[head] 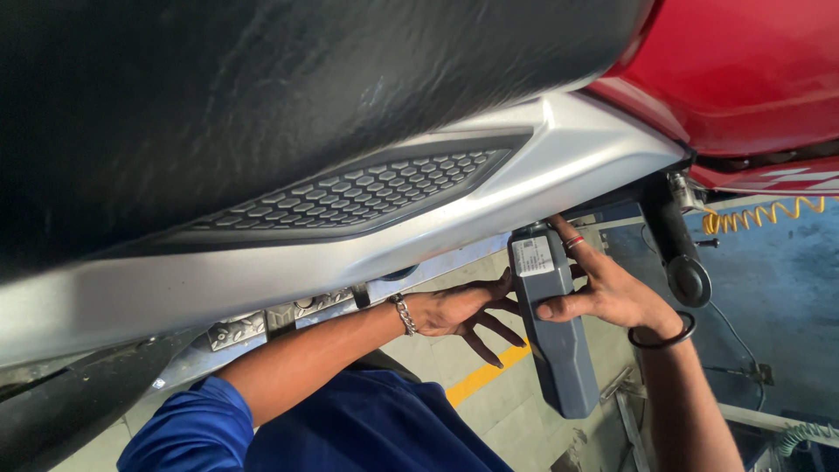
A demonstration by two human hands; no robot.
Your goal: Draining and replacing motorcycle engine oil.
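The seat (262, 96) is set above the side panel (350, 227), with the tank (743, 70) to its right. Below the panel, a box (555, 332) is held between the left hand (454, 310) and the right hand (612, 293). The floor (516, 411) is seen beneath.

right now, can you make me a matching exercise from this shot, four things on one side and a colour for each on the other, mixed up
Things:
1. handheld tool gripped by the right hand
2. side panel of the motorcycle
3. coiled hose
4. fuel tank

Colours:
A. red
B. silver
C. grey-blue
D. yellow

The left hand touches the tool's left side.

Pairs: 1-C, 2-B, 3-D, 4-A
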